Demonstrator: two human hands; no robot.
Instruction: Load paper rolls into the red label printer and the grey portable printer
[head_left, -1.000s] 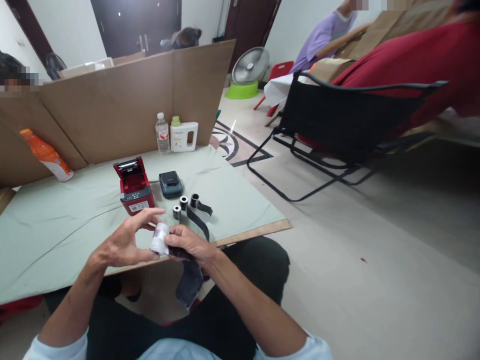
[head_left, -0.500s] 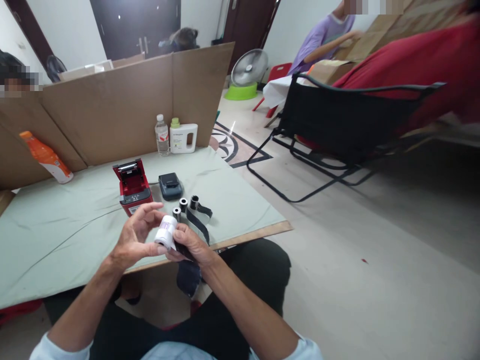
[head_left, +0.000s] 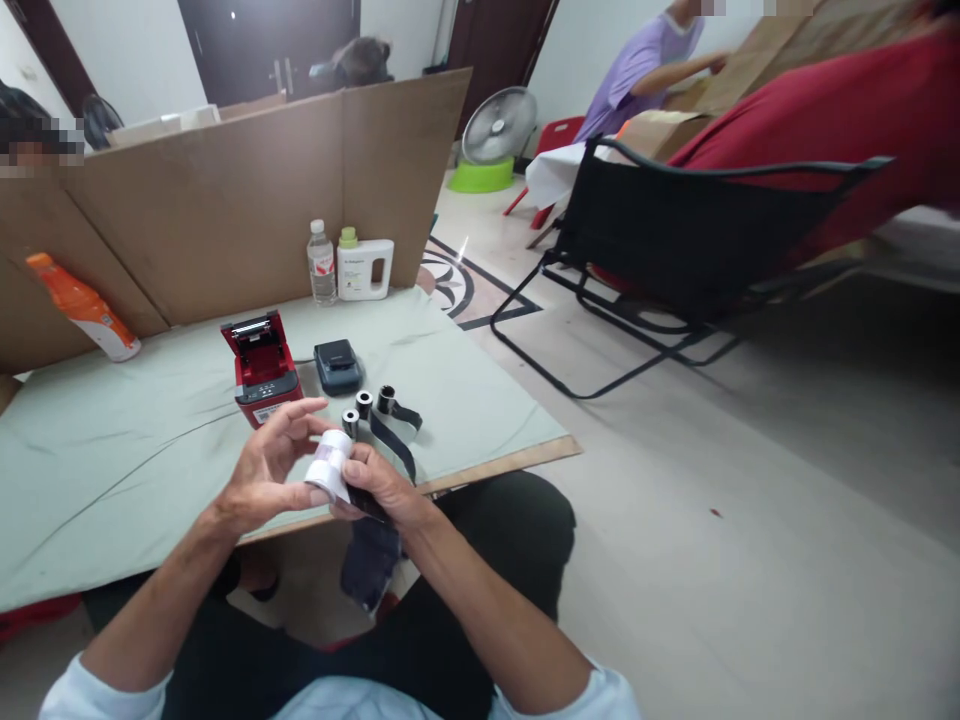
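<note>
Both my hands hold a small white paper roll [head_left: 328, 464] over the table's near edge. My left hand [head_left: 266, 470] cups its left end, thumb and fingers closed round it. My right hand [head_left: 379, 485] pinches the roll's right side and also grips a dark strip [head_left: 369, 560] that hangs down toward my lap. Just behind my hands stands a red label printer [head_left: 260, 368] with its lid raised. A dark blue small printer [head_left: 338, 365] sits to its right. Three small dark cores [head_left: 365, 405] with a black ribbon [head_left: 397, 440] lie beside them.
The table [head_left: 112, 470] has a pale green cover and a cardboard screen [head_left: 225, 200] at the back. An orange bottle [head_left: 81, 305], a water bottle [head_left: 321, 264] and a white jug [head_left: 364, 267] stand along it. A black folding chair [head_left: 675, 250] and other people are at the right.
My hands turned the white roll and lifted it slightly toward the printer, then held it about there. The dark strip still hangs from my right hand.
</note>
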